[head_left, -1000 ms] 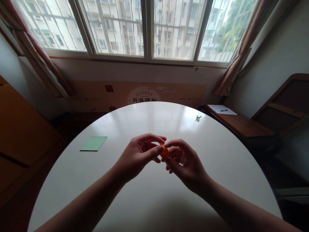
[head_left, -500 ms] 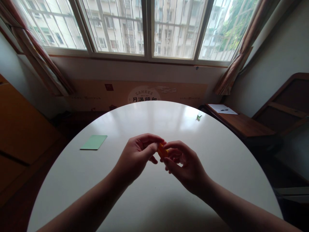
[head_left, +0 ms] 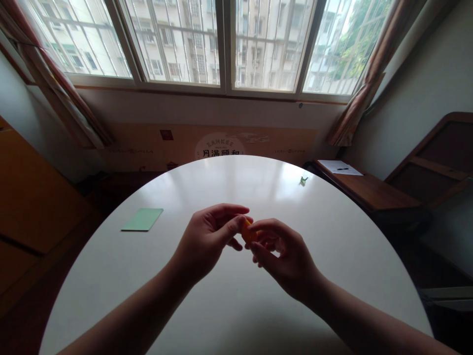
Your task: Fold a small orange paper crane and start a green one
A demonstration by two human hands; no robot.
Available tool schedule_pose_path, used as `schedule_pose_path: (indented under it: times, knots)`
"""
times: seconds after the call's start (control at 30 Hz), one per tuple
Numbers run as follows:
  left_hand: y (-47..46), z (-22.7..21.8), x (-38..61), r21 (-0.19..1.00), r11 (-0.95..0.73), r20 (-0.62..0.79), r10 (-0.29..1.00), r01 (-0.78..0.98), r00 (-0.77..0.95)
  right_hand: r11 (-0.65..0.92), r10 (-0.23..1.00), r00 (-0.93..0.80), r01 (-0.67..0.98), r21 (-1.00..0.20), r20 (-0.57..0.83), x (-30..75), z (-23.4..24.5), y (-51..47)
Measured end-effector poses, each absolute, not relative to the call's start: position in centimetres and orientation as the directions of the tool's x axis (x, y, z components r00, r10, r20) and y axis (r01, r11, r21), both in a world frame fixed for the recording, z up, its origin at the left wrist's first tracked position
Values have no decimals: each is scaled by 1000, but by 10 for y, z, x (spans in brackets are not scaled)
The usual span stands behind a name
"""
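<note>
My left hand (head_left: 209,239) and my right hand (head_left: 283,254) meet above the middle of a round white table (head_left: 229,305). Between their fingertips sits a small orange piece (head_left: 248,233), mostly hidden by the fingers, so its shape is unclear. Both hands pinch it: the left thumb and forefinger close over its left side, the right thumb and fingers hold its right side. The hands hover a little above the tabletop.
A light green sheet of paper (head_left: 142,219) lies flat on the table's left part. A tiny green object (head_left: 303,180) rests near the far right rim. Beyond the table stand a wooden side desk (head_left: 369,190) with a white paper (head_left: 339,167), and barred windows.
Both hands have shifted slightly left and down with the orange piece still pinched between them; the piece is now more covered by the fingers.
</note>
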State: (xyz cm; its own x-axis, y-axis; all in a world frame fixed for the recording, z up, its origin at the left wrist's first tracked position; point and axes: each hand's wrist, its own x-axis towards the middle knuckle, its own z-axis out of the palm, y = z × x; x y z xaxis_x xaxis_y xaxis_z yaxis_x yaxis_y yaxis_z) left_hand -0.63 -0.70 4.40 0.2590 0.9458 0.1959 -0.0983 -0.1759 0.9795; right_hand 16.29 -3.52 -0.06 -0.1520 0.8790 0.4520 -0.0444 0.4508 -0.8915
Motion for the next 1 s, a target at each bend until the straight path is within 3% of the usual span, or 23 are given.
schedule_pose_path:
  times: [0.17,0.3,0.57,0.83,1.0]
  knots:
    - [-13,42,-6,925,-381,371,907,10,200,474,871,-142,-12,-880,471,162,-3,-36]
    - [-17,40,-6,838,-530,508,846,135,164,398,911,-97,-35,-917,400,160,-4,-37]
    - [-18,38,-4,752,-609,594,792,251,143,188,959,-161,-255,-948,234,156,-2,-35]
    - [-19,35,-2,776,-582,565,813,244,144,238,945,-138,-333,-912,297,152,0,-36]
    - [-12,34,-6,932,-357,332,911,65,244,250,945,-120,-330,-910,303,154,1,-35]
